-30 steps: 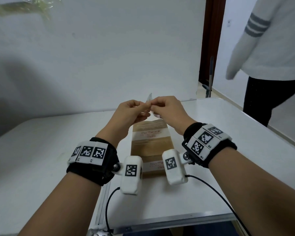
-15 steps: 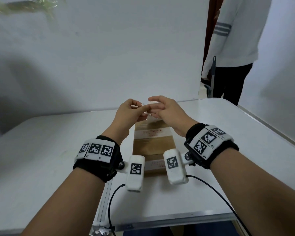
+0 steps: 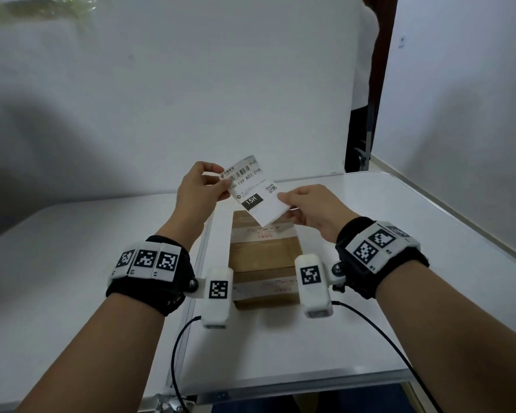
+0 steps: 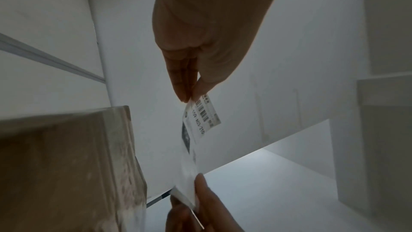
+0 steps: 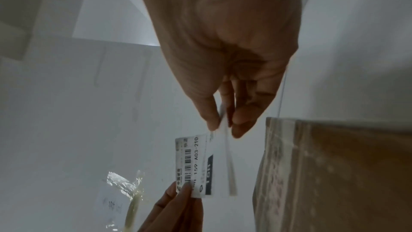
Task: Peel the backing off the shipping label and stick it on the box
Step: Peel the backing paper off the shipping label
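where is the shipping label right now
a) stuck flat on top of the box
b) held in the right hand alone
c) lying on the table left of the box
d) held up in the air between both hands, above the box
d: the shipping label hangs in the air above the box, with the left hand pinching its barcode end and the right hand pinching the opposite corner.

label [image 3: 252,190] code line: "15H-159 A03-210", below a barcode
label black block: "15H" in white
label right edge: small QR code, not readable
box [image 3: 264,251] tape: faint red print, illegible
wristbands [image 3: 146,260]: square black-and-white markers, no readable text
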The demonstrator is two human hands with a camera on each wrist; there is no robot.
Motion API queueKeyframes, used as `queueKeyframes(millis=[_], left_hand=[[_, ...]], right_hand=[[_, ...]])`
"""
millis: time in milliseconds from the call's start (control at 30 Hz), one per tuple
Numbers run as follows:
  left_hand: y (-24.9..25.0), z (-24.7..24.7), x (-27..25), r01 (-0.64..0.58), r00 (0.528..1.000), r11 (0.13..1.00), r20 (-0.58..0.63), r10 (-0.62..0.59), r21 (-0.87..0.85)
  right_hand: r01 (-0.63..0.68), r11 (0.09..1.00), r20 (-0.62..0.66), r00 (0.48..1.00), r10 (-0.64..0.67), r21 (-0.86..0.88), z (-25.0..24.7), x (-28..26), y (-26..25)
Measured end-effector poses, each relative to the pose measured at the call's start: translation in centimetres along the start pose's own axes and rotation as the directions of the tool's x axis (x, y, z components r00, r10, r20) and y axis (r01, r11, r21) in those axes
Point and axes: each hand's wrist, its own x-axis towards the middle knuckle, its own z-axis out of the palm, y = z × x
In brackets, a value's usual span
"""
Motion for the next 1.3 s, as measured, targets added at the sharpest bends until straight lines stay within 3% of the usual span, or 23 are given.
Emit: queueKeyframes(millis=[67, 133, 200, 267, 300, 367, 467, 567, 733, 933, 1133, 1300], left_hand=[[0.0, -0.2, 0.2, -0.002, 1.0, 0.999, -0.009, 0.002, 0.037], [0.1, -0.1, 0.2, -0.085, 0.994, 0.975, -0.045, 0.097, 0.206], [0.7, 0.4, -0.6, -0.303, 0.935, 0.847, -0.036, 0.353, 0.437], [1.8, 1.5, -1.9, -0.497, 0.846, 0.718, 0.089, 0.526, 0.487], [2.2, 2.0, -2.6, -0.544, 0.83, 0.7, 0.175, 0.529, 0.464], [2.1, 2.5, -3.6, -0.525, 0.85, 0.732, 0.31, 0.426, 0.434], [1.1, 2.6, -4.2, -0.438, 0.883, 0.777, 0.376, 0.279, 0.453], [0.6, 2.7, -4.6, -0.421, 0.884, 0.785, 0.399, 0.243, 0.454], [0.0, 3.1, -5.0, -0.396, 0.903, 0.796, 0.349, 0.249, 0.458], [-0.4, 3.8, -5.3, -0.445, 0.885, 0.778, 0.354, 0.304, 0.444], [-0.8, 3.7, -4.6, -0.525, 0.847, 0.694, 0.385, 0.368, 0.493], [-1.1, 3.6, -4.6, -0.576, 0.817, 0.562, 0.407, 0.408, 0.593]], right_hand=[[0.003, 0.999, 0.009, 1.0, -0.003, 0.054, -0.1, -0.3, 0.1], [-0.006, 0.991, 0.019, 1.0, 0.004, 0.136, -0.1, -0.6, 0.2], [-0.023, 0.966, 0.039, 0.999, 0.013, 0.259, -0.1, -0.8, 0.3], [-0.047, 0.929, 0.084, 0.996, 0.017, 0.367, 0.0, -1.1, 0.5], [-0.062, 0.911, 0.11, 0.994, 0.019, 0.408, 0.0, -1.3, 0.5], [-0.085, 0.883, 0.144, 0.989, 0.02, 0.462, 0.2, -1.7, 0.5], [-0.092, 0.873, 0.162, 0.987, 0.015, 0.479, 0.2, -2.2, 0.5], [-0.098, 0.876, 0.173, 0.985, 0.017, 0.472, 0.1, -2.4, 0.9], [-0.1, 0.842, 0.168, 0.986, 0.012, 0.53, -0.1, -2.6, 1.6], [-0.036, 0.883, 0.117, 0.993, -0.022, 0.468, -0.1, -2.7, 2.1], [-0.033, 0.855, 0.11, 0.994, -0.028, 0.518, -0.3, -2.8, 2.1], [-0.05, 0.844, 0.104, 0.995, -0.006, 0.534, -0.3, -3.0, 2.3]])
